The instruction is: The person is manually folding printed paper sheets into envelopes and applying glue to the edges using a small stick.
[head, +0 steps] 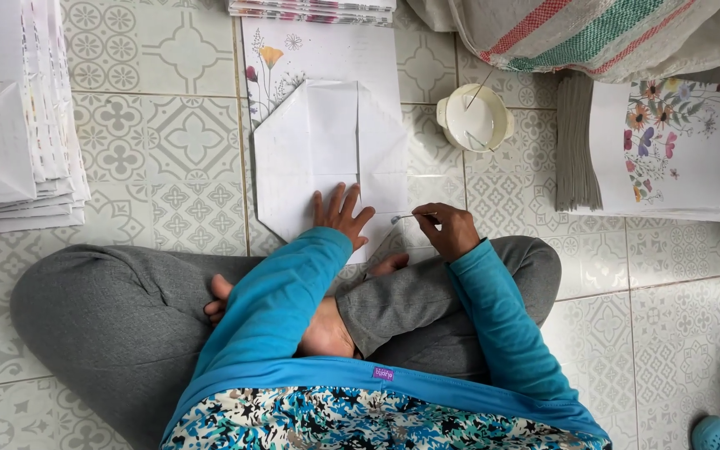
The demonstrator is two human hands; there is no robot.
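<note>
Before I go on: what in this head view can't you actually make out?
- Tip of the thin stick in the right hand: too small to tell what is on it.
- Contents of the round cream bowl: pale, indistinct.
- Folded white paper sheet: its near edge is hidden by the left hand and knees.
- Stack of white sheets: cut off by the left edge.

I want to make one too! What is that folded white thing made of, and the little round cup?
The folded white sheet looks like thin matte paper: sharp creases, flat folded flaps, a flower print on the sheet beneath. The round cup seems to be smooth cream plastic with a slight shine, though glazed ceramic is possible.
</note>
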